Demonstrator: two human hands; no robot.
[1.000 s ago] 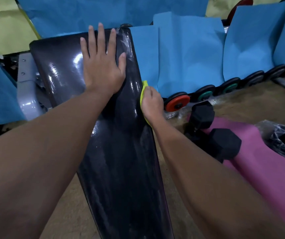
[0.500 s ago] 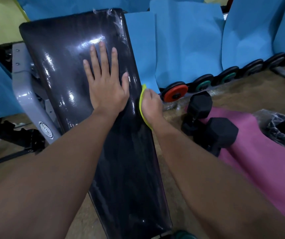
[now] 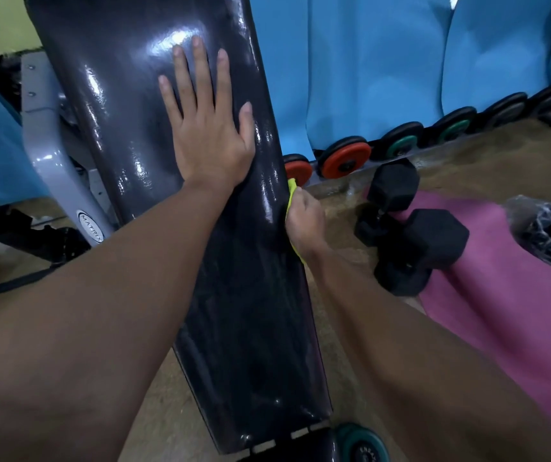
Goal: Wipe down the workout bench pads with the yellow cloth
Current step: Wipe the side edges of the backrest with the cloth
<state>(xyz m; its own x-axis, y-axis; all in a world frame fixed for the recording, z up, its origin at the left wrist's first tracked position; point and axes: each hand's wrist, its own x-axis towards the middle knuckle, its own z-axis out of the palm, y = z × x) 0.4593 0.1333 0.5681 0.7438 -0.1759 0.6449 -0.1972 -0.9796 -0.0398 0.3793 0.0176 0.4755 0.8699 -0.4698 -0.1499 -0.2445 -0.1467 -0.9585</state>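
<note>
A long, glossy black bench back pad (image 3: 241, 311) slopes up and away from me through the middle of the view. My left hand (image 3: 207, 128) lies flat on its upper part, fingers straight and spread. Against the pad's right edge, about halfway along, my right hand (image 3: 304, 221) grips the yellow cloth (image 3: 291, 191). Only thin strips of the cloth show above and below the fist. The top of the seat pad (image 3: 304, 445) peeks in at the bottom edge.
The grey bench frame (image 3: 51, 155) stands left of the pad. Two black hex dumbbells (image 3: 410, 235) lie on the floor by a pink mat (image 3: 514, 295). A row of weight plates (image 3: 345, 160) lines the blue-covered wall. A green-hubbed plate (image 3: 362, 445) sits bottom centre.
My right hand has slid the cloth down the pad's right edge toward me. My left hand stays flat on the pad. The view has tilted lower, showing the pad's near end.
</note>
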